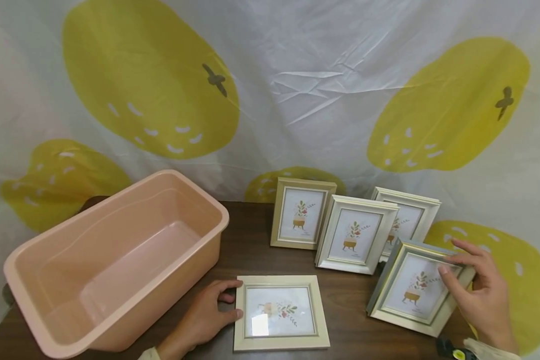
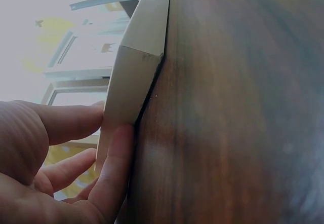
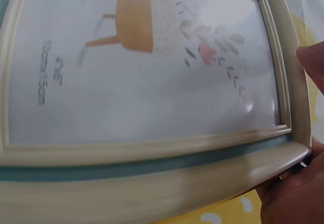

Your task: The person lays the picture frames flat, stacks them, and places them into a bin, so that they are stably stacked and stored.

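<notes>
A cream picture frame lies face up on the table, turned sideways. My left hand touches its left edge with thumb and fingertips; the left wrist view shows the fingers against its side. My right hand grips a cream and grey-blue picture frame by its upper right edge, thumb on the front, other fingers partly hidden. That frame is tilted back, and its plant print faces me. Close by stand a white picture frame, a second white one partly behind it, and a beige one.
To the left, a pink plastic tub stands on the dark wooden table, with nothing seen inside. A white cloth with yellow fruit hangs behind. A small black item sits by my right sleeve.
</notes>
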The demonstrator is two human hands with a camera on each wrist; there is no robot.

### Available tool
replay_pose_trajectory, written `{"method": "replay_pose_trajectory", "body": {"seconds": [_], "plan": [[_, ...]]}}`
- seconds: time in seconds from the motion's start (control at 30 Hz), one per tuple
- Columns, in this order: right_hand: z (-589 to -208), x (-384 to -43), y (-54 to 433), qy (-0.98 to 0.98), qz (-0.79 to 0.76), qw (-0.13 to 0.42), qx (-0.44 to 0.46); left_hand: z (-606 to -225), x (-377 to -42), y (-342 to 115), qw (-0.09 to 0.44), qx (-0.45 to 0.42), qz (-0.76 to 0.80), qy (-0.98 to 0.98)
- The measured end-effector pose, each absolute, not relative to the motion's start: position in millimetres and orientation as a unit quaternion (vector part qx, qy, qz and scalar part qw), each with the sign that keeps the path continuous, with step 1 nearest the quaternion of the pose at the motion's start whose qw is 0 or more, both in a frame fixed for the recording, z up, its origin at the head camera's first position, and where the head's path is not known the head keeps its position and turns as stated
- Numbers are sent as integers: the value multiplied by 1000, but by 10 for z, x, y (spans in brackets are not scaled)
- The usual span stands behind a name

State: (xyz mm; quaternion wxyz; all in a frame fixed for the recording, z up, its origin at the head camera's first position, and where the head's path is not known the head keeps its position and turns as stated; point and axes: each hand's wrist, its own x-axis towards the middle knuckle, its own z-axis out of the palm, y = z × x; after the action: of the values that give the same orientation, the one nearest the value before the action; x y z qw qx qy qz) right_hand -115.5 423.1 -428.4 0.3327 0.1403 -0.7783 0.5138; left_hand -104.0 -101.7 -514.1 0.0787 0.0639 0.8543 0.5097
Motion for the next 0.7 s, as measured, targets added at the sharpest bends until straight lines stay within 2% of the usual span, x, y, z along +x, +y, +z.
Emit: {"method": "replay_pose_trajectory", "body": {"seconds": [0.1, 0.43, 0.7], "plan": [[-4301, -1153, 4255, -787, 495, 334, 156, -5138, -1032, -1016, 77, 65, 513, 853], [-4266, -1044, 4271, -847, 434, 298, 70, -5129, -1037, -1012, 78, 58, 510, 855], [-4280, -1068, 4342, -839, 418, 317, 146, -5130, -1051, -1004, 83, 56, 504, 858]]}}
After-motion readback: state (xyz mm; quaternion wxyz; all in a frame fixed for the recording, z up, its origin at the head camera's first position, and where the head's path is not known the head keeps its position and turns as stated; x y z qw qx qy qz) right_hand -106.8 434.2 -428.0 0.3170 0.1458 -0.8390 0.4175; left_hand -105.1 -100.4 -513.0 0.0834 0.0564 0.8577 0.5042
